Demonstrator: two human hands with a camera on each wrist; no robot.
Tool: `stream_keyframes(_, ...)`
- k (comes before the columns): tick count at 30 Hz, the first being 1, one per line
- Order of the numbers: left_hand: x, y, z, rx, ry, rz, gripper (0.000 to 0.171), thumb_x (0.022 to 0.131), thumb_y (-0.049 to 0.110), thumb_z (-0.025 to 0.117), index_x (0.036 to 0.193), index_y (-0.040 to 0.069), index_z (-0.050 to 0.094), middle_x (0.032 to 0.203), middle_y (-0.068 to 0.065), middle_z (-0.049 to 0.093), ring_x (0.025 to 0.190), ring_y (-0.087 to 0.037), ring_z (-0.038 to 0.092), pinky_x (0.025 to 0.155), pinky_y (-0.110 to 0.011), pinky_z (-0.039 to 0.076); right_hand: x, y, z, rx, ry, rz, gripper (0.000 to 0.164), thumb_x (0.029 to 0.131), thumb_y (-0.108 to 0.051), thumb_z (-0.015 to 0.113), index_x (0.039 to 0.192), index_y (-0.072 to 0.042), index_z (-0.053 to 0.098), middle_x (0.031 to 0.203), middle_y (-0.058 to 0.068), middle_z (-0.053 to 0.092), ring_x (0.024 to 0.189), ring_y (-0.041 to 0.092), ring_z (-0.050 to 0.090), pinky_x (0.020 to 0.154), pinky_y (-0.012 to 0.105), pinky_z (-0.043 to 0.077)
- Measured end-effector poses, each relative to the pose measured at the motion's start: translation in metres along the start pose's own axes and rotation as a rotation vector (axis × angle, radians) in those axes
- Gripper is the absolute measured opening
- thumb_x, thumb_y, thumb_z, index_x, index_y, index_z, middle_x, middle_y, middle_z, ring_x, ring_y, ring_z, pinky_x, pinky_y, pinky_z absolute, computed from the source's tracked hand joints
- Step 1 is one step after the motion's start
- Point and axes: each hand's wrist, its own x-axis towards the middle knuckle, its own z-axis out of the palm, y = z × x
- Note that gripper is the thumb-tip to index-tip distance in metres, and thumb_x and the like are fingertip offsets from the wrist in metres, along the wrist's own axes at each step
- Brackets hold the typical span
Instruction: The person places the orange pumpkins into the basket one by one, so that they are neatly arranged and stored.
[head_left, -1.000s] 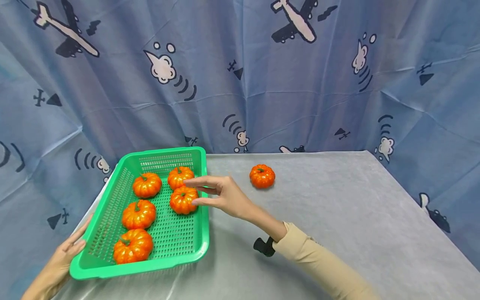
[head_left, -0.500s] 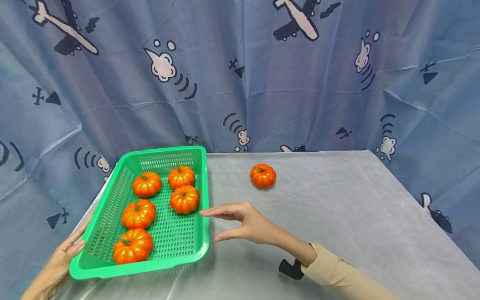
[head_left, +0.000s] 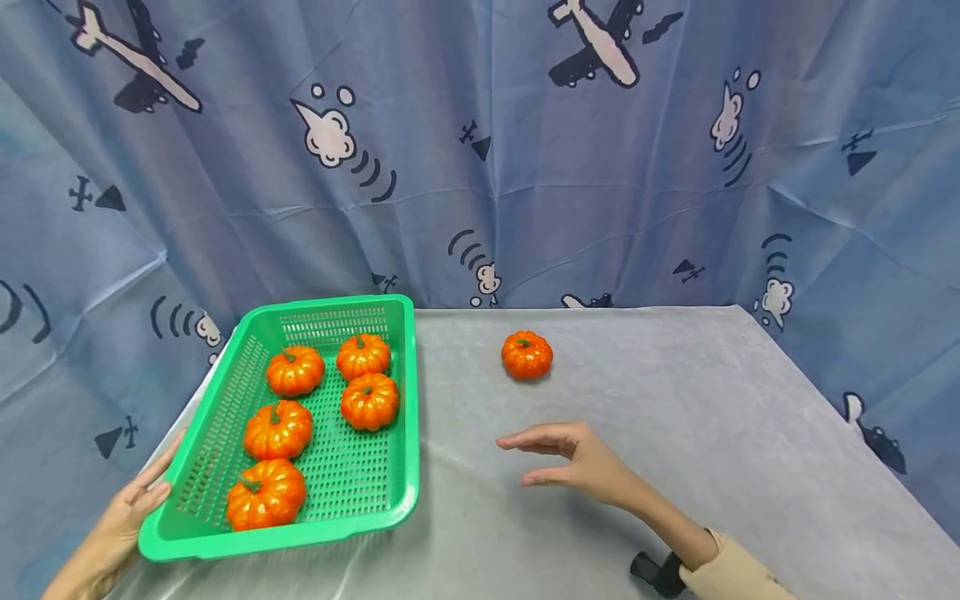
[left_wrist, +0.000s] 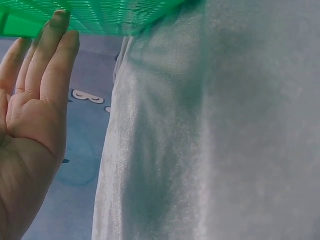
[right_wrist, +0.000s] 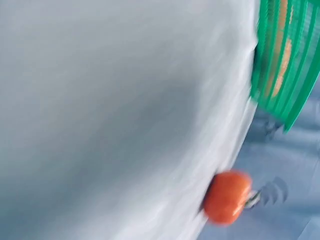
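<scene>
A green plastic basket (head_left: 410,417) stands on the left of the table, with several small orange pumpkins inside, among them one pumpkin (head_left: 266,494) at the near end. My left hand (head_left: 123,521) rests on the basket's left side near the front corner. The left wrist view shows straight fingers (left_wrist: 52,75) reaching up against the basket's slotted wall. Over the table, right of the basket, is my right hand (head_left: 588,467), thumb and fingers apart and holding nothing. Beyond it a lone orange pumpkin (head_left: 527,356) sits on the cloth. The right wrist view is blurred and catches that pumpkin (right_wrist: 227,197).
A pale grey cloth (head_left: 675,375) covers the table. Behind and along both sides hangs a blue curtain (head_left: 420,150) printed with planes. A black device (head_left: 660,573) is on the right wrist at the sleeve cuff.
My right hand has drawn back from over the basket's pumpkins, moving right and nearer across the table, fingers still spread. The left hand, basket and pumpkins have stayed in place.
</scene>
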Motion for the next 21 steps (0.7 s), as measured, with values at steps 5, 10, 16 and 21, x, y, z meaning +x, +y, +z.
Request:
stream_keyframes(5,0.001,0.0,0.0,-0.009,-0.024,0.027,0.061,0.105,0.003,0.014,0.145,0.043,0.037,0.126,0.002,0.062,0.098,-0.021,0.067,0.078,-0.035,0.056,-0.027,0.013,-0.033,-0.041,0.093,0.035,0.043,0.082,0.004,0.072,0.124,0.003,0.061,0.125,0.021,0.06,0.116,0.017,0.058,0.099,0.036,0.046)
stream_keyframes(10,0.002,-0.001,0.0,-0.005,-0.02,0.033,0.061,0.105,0.002,0.015,0.144,0.042,0.039,0.129,0.007,0.06,0.1,-0.021,0.067,0.079,-0.034,0.056,-0.045,0.025,-0.073,-0.049,0.148,0.087,0.046,0.082,0.007,0.07,0.126,0.01,0.056,0.128,0.024,0.057,0.117,0.014,0.058,0.098,0.035,0.047)
stream_keyframes(16,0.002,-0.003,-0.002,-0.094,-0.077,0.051,0.063,0.104,0.0,0.01,0.146,0.038,0.037,0.135,0.006,0.055,0.107,-0.022,0.064,0.085,-0.035,0.053,-0.044,0.036,-0.118,-0.11,0.141,0.206,0.056,0.082,0.001,0.073,0.134,0.008,0.051,0.136,0.027,0.048,0.121,0.007,0.054,0.098,0.034,0.047)
stream_keyframes(21,0.003,-0.005,-0.002,-0.118,-0.096,0.083,0.065,0.102,-0.003,0.008,0.147,0.034,0.037,0.136,0.004,0.054,0.108,-0.022,0.063,0.086,-0.035,0.053,-0.027,0.048,-0.148,-0.163,0.084,0.264,0.068,0.079,-0.002,0.076,0.139,0.006,0.045,0.143,0.029,0.039,0.126,0.004,0.048,0.102,0.026,0.042)
